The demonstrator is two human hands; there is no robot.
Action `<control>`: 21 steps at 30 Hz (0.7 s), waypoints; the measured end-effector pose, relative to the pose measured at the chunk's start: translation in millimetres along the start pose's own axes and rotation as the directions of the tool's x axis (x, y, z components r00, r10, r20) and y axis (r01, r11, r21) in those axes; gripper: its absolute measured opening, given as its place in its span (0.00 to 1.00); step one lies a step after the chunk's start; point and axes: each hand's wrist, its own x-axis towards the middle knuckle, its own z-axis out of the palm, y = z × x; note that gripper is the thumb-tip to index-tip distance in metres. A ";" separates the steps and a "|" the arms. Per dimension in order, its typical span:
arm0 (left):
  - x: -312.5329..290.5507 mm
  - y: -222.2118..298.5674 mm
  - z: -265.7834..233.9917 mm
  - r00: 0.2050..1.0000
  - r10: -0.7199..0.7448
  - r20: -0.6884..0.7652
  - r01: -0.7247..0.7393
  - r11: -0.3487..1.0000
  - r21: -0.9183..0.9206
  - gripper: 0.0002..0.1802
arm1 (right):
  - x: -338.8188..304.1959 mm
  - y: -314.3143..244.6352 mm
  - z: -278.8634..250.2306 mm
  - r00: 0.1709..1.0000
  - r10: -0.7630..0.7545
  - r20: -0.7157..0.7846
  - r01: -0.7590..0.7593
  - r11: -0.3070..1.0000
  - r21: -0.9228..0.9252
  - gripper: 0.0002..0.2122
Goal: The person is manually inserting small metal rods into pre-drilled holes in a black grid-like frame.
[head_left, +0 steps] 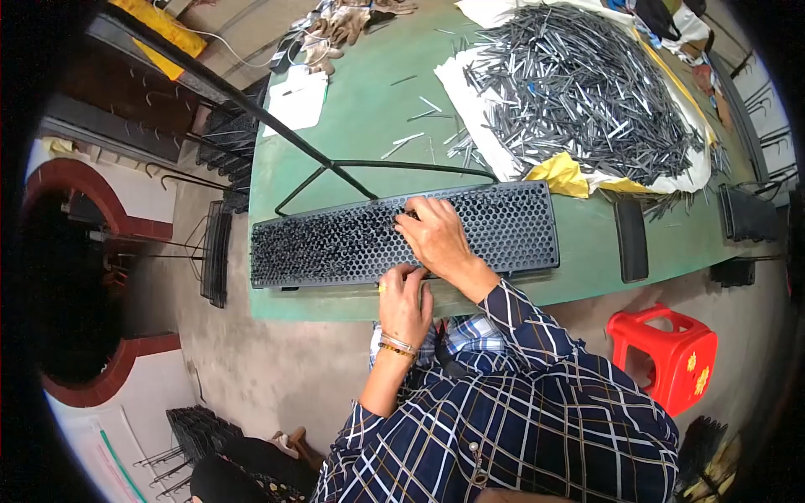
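**Perforated black panel [503, 222] partly filled along the edge of a green table [377, 109]**

The long panel lies lengthwise near the table's near edge, in front of the person. Small dark pieces crowd the holes on its left part; toward the right end the holes look bare.

The right hand [438, 237] is over the panel's middle, fingers bent down and tips drawn close together — whether they pinch a piece, I cannot tell. The left hand [402, 308] is at the panel's near edge, fingers bent and thumb a little apart; what its fingertips hold, if anything, is hidden.

A black rod frame [285, 132] reaches the panel's far side. Beyond, to the right, a big heap of dark strips [579, 92] lies on a white sheet [461, 92] — a few strips stray onto the table. White paper [295, 105] and gloves [323, 46] lie far left. A red stool [683, 356] stands on the floor at right.
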 end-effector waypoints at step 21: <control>195.0 89.9 14.7 0.958 0.250 0.139 -0.186 0.914 -0.361 0.20 | -151.6 113.2 -132.3 0.576 0.645 -0.503 -0.621 0.745 0.244 0.07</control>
